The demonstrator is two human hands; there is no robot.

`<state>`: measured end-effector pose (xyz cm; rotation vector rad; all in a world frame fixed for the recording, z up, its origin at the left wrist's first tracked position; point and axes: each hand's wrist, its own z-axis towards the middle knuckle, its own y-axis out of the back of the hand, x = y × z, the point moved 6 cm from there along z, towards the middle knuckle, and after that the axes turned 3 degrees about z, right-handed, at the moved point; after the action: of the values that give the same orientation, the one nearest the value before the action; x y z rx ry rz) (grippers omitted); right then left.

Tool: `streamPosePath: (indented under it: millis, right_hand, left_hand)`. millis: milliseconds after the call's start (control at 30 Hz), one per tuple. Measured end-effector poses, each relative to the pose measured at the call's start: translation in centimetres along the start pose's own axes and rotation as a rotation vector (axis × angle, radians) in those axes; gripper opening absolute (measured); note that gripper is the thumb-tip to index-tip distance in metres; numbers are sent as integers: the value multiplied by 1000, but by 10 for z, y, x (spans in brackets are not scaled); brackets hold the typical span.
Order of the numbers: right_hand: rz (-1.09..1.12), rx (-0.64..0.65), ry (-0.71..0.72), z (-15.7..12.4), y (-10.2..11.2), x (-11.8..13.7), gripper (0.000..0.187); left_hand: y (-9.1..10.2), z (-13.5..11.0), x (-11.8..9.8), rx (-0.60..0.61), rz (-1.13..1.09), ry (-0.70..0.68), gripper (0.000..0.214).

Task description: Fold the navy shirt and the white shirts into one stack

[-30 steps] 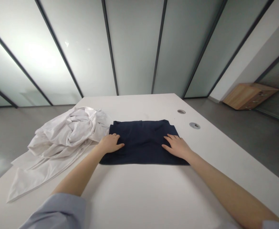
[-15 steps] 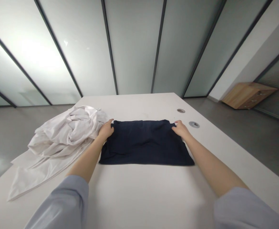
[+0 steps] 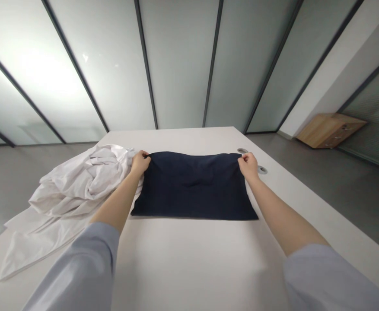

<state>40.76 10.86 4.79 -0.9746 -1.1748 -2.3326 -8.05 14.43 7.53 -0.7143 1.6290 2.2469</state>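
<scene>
A dark navy cloth garment (image 3: 194, 190), folded into a wide rectangle, is in front of me; its exact kind does not show. My left hand (image 3: 140, 162) pinches its far left corner. Its far right corner is gripped by my right hand (image 3: 249, 166), fingers closed. The far edge is raised and sags slightly between the hands, while the near edge rests on the white table (image 3: 195, 263). Just left of my left hand lies a crumpled heap of white cloth (image 3: 82, 179), with one flat end trailing toward me.
Two round cable grommets, the nearer one (image 3: 262, 170) and the farther one (image 3: 242, 150), are set in the table beside my right hand. A wooden drawer cabinet (image 3: 330, 130) stands on the floor at right. Frosted glass panels (image 3: 179, 65) rise behind the table.
Both hands have closed on the far corners and lifted the far edge of the navy garment upward. Its wrinkled top has become smoother. The view has shifted slightly.
</scene>
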Motion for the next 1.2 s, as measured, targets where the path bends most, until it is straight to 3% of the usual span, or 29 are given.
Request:
streamPosePath:
  millis: [100, 200, 333, 400, 467, 567, 667, 900, 1000, 1100, 1200]
  right_hand:
    - [-115, 77, -73, 3, -15, 2, 33]
    - [-269, 200, -14, -12, -35, 20, 48]
    - [-335, 392, 295, -63, -69, 69, 50]
    - [-380, 526, 399, -93, -85, 84, 55]
    - [-463, 628, 388, -113, -92, 80, 63]
    - [-560, 683, 296, -121, -85, 56, 72]
    - [-593, 650, 249, -114, -70, 33, 73]
    - [-586, 574, 273, -107, -60, 22, 67]
    - [-540, 508, 339, -106, -55, 30, 56]
    - [-401, 467, 501, -118, -46, 59, 43]
    - [-187, 610, 716, -153, -42, 102, 38]
  left_hand:
    - [0, -7, -12, -34, 143, 9, 41]
    - [-13, -32, -39, -49, 245, -184, 54]
    - [-60, -78, -69, 165, 313, -414, 57]
    - [-81, -95, -69, 295, 357, -425, 64]
    - [-93, -105, -60, 372, 401, -400, 69]
    - [-91, -105, -36, 382, 445, -348, 74]
    - [-83, -101, -19, 373, 463, -313, 77]
    - [-69, -106, -23, 272, 399, -372, 66]
    - [-60, -113, -33, 221, 321, -511, 49]
    - [-56, -120, -42, 240, 312, -626, 32]
    - [-59, -124, -46, 301, 317, -677, 29]
